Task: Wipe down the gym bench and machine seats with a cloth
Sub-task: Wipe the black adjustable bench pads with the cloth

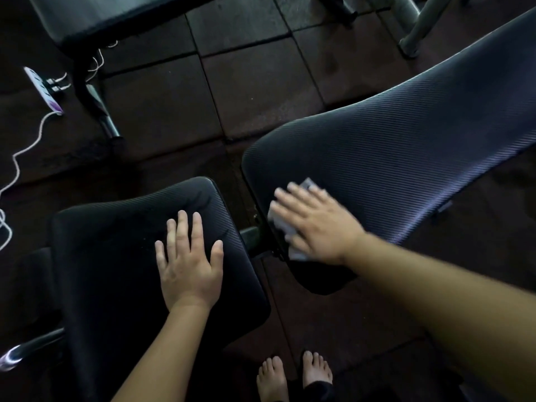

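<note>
Left hand point(188, 265) flat, fingers spread, resting on the black seat pad point(116, 242), right hand point(316, 224) flat, pressing the grey cloth point(297, 252) onto the near end of the ribbed back pad point(406, 158) beside its edge, narrow gap between pads, open tiled floor point(246, 82) beyond

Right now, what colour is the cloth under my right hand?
Light grey to white, pressed on the dark ribbed back pad under the right hand; the cloth shows best in the head view.
</note>
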